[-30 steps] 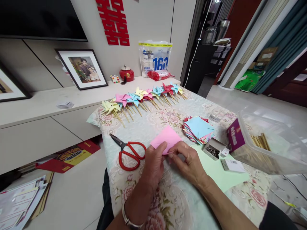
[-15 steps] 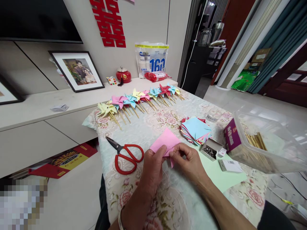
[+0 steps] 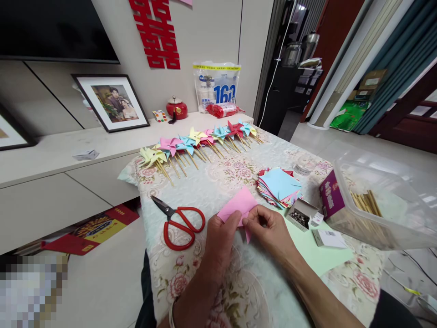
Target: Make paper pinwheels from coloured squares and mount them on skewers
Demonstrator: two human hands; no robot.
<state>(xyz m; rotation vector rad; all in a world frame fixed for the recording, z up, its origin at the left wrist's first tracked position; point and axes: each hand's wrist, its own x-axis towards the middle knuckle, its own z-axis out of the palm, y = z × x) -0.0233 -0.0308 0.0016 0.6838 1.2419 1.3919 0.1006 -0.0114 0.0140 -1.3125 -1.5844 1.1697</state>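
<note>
A pink sheet of paper [image 3: 238, 202] is held between both hands just above the table. My left hand [image 3: 223, 234] pinches it along its lower left side, thumb on top. With thumb and fingertips my right hand [image 3: 268, 228] grips the paper's right side, where a folded point hangs down. Red-handled scissors [image 3: 178, 222] lie to the left of my left hand. Beyond my right hand rests a stack of coloured paper squares [image 3: 279, 184] with slits, a blue one on top. A small open box of metal pins [image 3: 301, 215] stands to its right.
Several paper pinwheels on sticks [image 3: 186, 145] lie in a row at the table's far side. A clear plastic tub [image 3: 378, 223] with thin sticks stands on the right. Green paper [image 3: 314, 250] lies beneath a small white box [image 3: 329, 238]. A round clear container [image 3: 305, 165] sits behind.
My left thumb has shifted slightly rightward across the pink paper, nearer to my right fingertips. Both hands keep their hold on it.
</note>
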